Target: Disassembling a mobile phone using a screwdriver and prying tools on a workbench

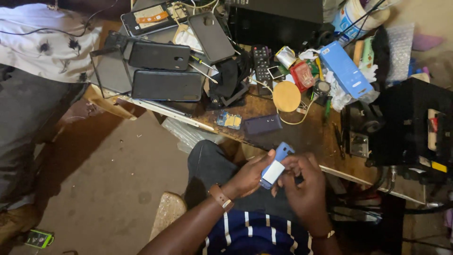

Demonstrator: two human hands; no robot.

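Two hands meeting over the lap, below the near edge of the bench [302,137]. Left hand [250,177], with a brown wristband [221,196], curled round the small blue phone [278,163], thumb lying along its upper side; grip closed on the phone, holding it tilted with the top end pointing up toward the bench. Right hand [304,182] cupped against the other side of the phone, fingers bent in and touching its edge near a white rectangular patch [273,173] on the phone's back; whether pinching or only resting, hard to tell.

Behind, crowding the bench: several dark phones [165,85] laid flat on the left, a black remote control [261,63] near the middle, a round tan disc [286,96] beside it, a dark purple phone [262,124] close to the front edge, a small circuit board [230,120] just left of that. Further right, a blue box [346,70] leaning over white crumpled paper, and a red small part [302,75] between box and remote. At far left, another person's grey trousers [28,118] and pale patterned shirt.
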